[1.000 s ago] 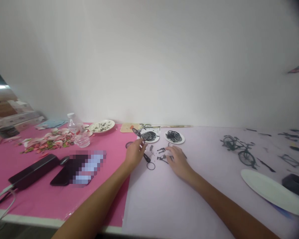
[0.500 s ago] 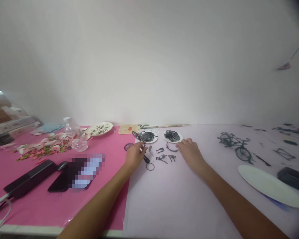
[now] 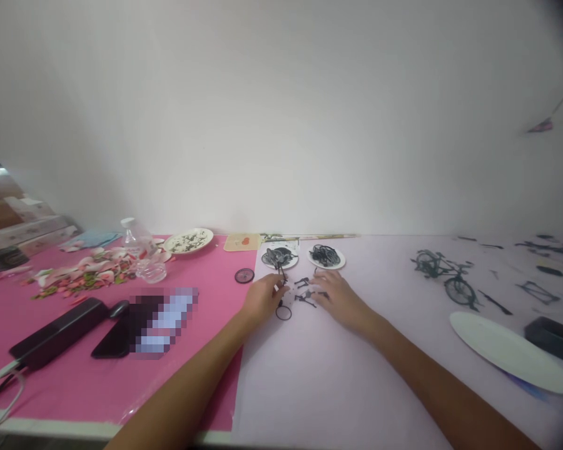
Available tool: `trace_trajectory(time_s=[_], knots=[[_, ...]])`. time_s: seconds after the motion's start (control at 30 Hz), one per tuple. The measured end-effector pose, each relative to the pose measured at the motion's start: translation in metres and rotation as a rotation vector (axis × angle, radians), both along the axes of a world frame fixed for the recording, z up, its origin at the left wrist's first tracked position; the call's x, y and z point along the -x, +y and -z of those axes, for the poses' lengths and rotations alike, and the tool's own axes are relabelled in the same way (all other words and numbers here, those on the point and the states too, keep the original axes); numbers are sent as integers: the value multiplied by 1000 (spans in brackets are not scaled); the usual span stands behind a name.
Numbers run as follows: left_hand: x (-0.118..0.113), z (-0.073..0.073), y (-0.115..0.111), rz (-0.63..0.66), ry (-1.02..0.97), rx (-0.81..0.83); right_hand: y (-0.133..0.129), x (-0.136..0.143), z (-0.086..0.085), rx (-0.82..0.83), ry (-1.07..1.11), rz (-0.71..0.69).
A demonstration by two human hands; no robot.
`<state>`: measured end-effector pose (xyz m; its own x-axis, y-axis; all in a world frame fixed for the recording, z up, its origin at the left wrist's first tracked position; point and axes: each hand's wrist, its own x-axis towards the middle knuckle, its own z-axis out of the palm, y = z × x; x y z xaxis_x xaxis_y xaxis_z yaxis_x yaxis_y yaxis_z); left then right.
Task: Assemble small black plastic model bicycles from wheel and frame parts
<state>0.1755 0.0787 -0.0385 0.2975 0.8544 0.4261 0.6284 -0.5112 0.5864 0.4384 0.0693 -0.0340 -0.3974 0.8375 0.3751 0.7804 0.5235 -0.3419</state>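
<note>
My left hand (image 3: pixel 264 298) is closed in a pinch on a thin black model bicycle part (image 3: pixel 280 270), which sticks up above the fingertips. Its lower end is hidden by the fingers. To the right, my right hand (image 3: pixel 335 295) is palm down with fingers apart, the tips at small black plastic pieces (image 3: pixel 304 298) on the pale sheet. Another small black piece (image 3: pixel 302 282) lies between the two hands. Just below my left fingertips is a thin black ring (image 3: pixel 284 312). A black spoked wheel (image 3: pixel 244 275) rests on the pink surface left of that hand.
Behind the hands stand two white plates (image 3: pixel 294 265) (image 3: pixel 342 264) of black wheels. At right are a model bicycle (image 3: pixel 445 275), an oval white plate (image 3: pixel 511 353) and a dark box (image 3: pixel 556 337). At left are a bottle (image 3: pixel 136 240), petal-like pieces (image 3: pixel 82 275), a phone (image 3: pixel 115 337) and a black bar (image 3: pixel 59 328).
My right hand has moved left and nearer, from the curved black piece onto the small pieces. My left hand has shifted right, and the part in it now stands more upright.
</note>
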Motion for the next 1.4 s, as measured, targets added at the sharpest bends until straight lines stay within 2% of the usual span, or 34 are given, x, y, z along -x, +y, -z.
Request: trace_trajectory(time_s=[0.17, 0.37, 0.63, 0.77, 1.1, 1.4], knots=[[-7, 1, -5, 53, 1, -9, -13, 15, 2, 116, -15, -71], [-6, 1, -4, 57, -2, -14, -10, 12, 6, 190, -85, -55], [-7, 2, -5, 47, -1, 2, -1, 9, 10, 20, -114, -2], [-7, 1, -5, 46, -4, 9, 1, 8, 13, 6, -132, 30], [-8, 3, -5, 53, -14, -1, 3, 8, 17, -58, -76, -2], [-8, 4, -5, 61, -5, -29, 0, 11, 3, -104, -21, 46]])
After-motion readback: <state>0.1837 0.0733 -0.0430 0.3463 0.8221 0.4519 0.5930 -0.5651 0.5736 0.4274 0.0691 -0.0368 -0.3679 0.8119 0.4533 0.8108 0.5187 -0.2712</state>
